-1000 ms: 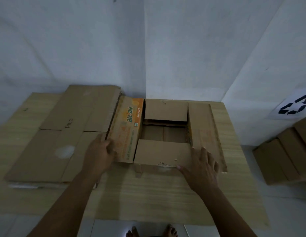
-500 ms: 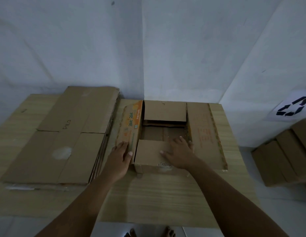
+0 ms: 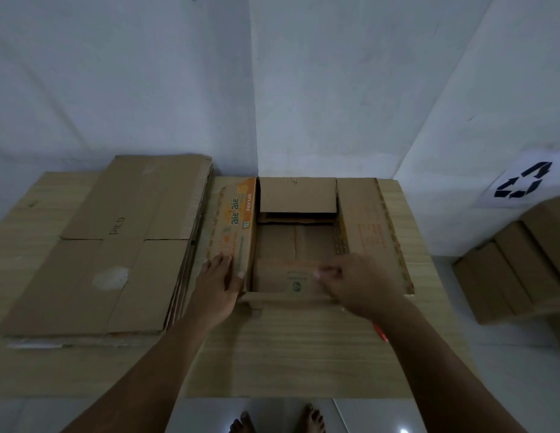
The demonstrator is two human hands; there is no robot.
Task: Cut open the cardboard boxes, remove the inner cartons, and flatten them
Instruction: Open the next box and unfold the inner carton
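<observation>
An open cardboard box (image 3: 295, 245) stands on the wooden table (image 3: 303, 354) against the back wall. Its far flap (image 3: 297, 195) and right flap (image 3: 366, 226) lie spread outward. The left flap (image 3: 233, 226), printed orange with "ale-ale", stands tilted up. My left hand (image 3: 217, 285) holds that flap's near end, fingers on the printed face and thumb at its edge. The near flap (image 3: 288, 276) is folded down into the box, a small green mark showing. My right hand (image 3: 360, 282) curls its fingers over it. The bottom of the box shows only a seam.
A stack of flattened cardboard (image 3: 116, 245) covers the table's left half. A thin red object (image 3: 381, 334) peeks out beside my right forearm. Closed boxes (image 3: 522, 260) sit on the floor at right under a recycling sign (image 3: 522, 184). Bare feet show below the table edge.
My right hand moved from the near flap's right corner to its middle and pushed it down into the box. My left hand shifted right and raised the printed left flap.
</observation>
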